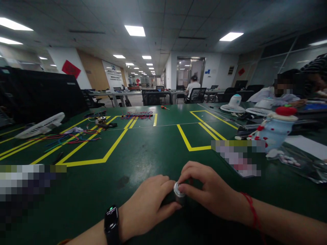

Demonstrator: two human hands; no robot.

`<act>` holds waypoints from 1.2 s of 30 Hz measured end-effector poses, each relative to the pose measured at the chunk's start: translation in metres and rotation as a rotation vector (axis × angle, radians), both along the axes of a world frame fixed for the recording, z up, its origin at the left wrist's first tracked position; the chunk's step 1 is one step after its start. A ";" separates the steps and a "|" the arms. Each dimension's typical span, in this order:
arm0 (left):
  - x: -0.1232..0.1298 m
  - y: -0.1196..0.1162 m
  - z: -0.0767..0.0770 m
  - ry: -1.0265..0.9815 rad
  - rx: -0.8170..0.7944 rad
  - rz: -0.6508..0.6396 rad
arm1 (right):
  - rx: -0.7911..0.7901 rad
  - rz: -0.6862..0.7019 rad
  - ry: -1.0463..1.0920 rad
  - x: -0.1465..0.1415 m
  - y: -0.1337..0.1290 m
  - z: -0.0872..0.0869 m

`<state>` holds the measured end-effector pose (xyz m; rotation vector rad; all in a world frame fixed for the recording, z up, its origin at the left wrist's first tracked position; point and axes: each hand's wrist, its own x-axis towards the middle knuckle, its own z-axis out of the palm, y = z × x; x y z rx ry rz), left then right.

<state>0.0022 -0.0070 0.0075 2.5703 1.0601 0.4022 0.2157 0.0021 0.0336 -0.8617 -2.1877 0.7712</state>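
A small silvery metal cylinder (pixel 180 198) stands on the green table close in front of me, with a paler round top. My left hand (pixel 150 199) holds its side between thumb and fingers. Over the top, my right hand (pixel 208 189) has its thumb and forefinger closed at the rim and upper face. What lies under those fingertips, if anything, is hidden. The left wrist wears a black band with a lit screen, the right a red string.
Coloured wires (pixel 76 136) and a white fan grille (pixel 42 126) lie at left. A screwdriver (pixel 165 107) rests at the far edge. On the right are a light-blue figure (pixel 278 131), a fan head (pixel 233 103) and a bag of beads (pixel 288 159). A person (pixel 265 92) sits beyond.
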 end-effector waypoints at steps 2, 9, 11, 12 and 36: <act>0.000 0.000 0.000 0.000 0.000 0.004 | -0.021 -0.059 0.057 0.002 0.002 0.003; 0.000 0.001 0.005 0.031 -0.014 0.019 | -0.073 0.009 -0.201 0.033 0.023 -0.011; 0.000 0.001 0.005 0.036 -0.018 0.022 | -0.058 0.025 -0.288 0.037 0.024 -0.018; 0.000 0.001 0.004 0.036 -0.017 0.022 | -0.049 0.023 -0.307 0.038 0.024 -0.020; -0.002 0.000 0.003 0.026 -0.027 0.020 | -0.140 -0.091 -0.170 0.040 0.023 -0.030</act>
